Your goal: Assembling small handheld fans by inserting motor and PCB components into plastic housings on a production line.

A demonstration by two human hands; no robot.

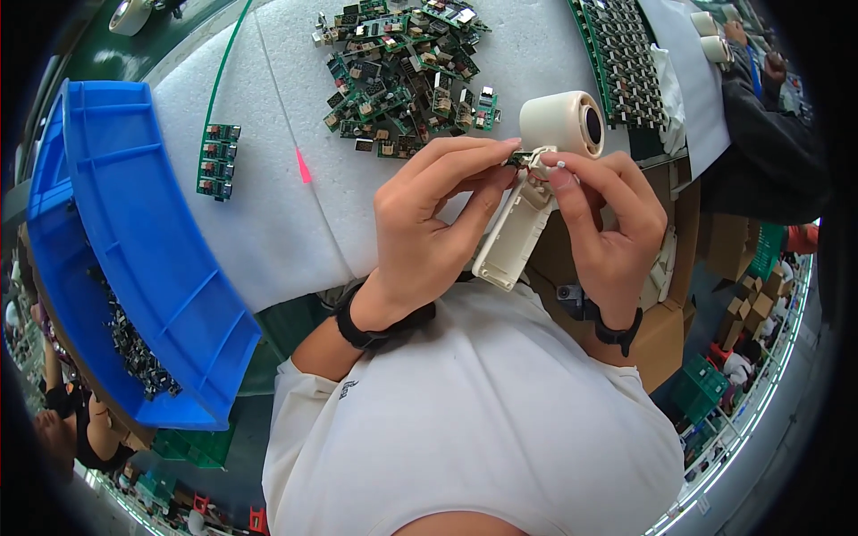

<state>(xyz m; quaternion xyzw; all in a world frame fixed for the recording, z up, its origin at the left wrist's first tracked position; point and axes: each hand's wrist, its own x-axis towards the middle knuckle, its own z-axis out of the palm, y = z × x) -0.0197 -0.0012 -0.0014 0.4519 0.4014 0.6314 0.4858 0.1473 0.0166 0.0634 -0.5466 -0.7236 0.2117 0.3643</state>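
Note:
A cream plastic housing (516, 234) with a hollow, open handle and a drum-shaped head (554, 123) is between my hands, the handle pointing toward my body. My left hand (438, 219) is closed in a pinch beside the handle's upper end, thumb and forefinger on a small green circuit board (517, 159) that they mostly cover. On the other side, my right hand (612, 214) pinches a small white connector (560, 164) near the neck. Thin wires appear near the neck, but where they run is hard to make out.
A pile of small green circuit boards (402, 76) lies on the white foam sheet (277, 232). A joined board strip (217, 161) lies left. A blue bin (161, 241) stands farther left, a board panel (621, 62) far right, and a cardboard box (661, 339) below. Another person (769, 134) is at right.

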